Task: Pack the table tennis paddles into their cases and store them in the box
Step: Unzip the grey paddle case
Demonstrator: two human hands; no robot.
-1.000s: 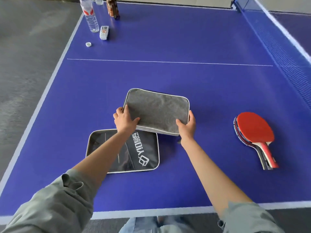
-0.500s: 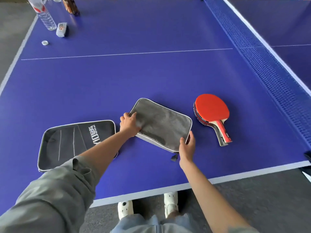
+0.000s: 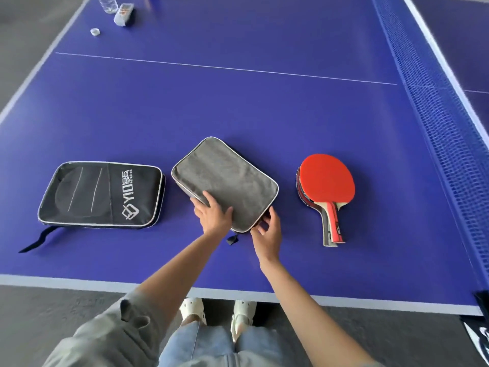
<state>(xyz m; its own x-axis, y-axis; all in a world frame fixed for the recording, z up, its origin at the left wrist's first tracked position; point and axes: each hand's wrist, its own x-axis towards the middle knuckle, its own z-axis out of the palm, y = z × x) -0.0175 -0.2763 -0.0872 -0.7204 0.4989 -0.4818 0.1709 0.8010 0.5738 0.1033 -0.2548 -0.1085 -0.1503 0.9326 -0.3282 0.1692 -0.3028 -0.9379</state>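
Grey rectangular fabric case (image 3: pixel 225 181) lies zipped — left hand (image 3: pixel 214 215) spread flat on it, right hand (image 3: pixel 268 234) loosely curled at its 5 o'clock corner; red-faced stacked paddles (image 3: pixel 326 181) at 3 o'clock.

Table tennis room: blue table (image 3: pixel 238 102) w/ net (image 3: pixel 436 115), grey floor (image 3: pixel 31 313).

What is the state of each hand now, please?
Left hand: open, palm flat on the grey case.
Right hand: fingers curled at the near corner of the grey case; whether it grips anything cannot be told.
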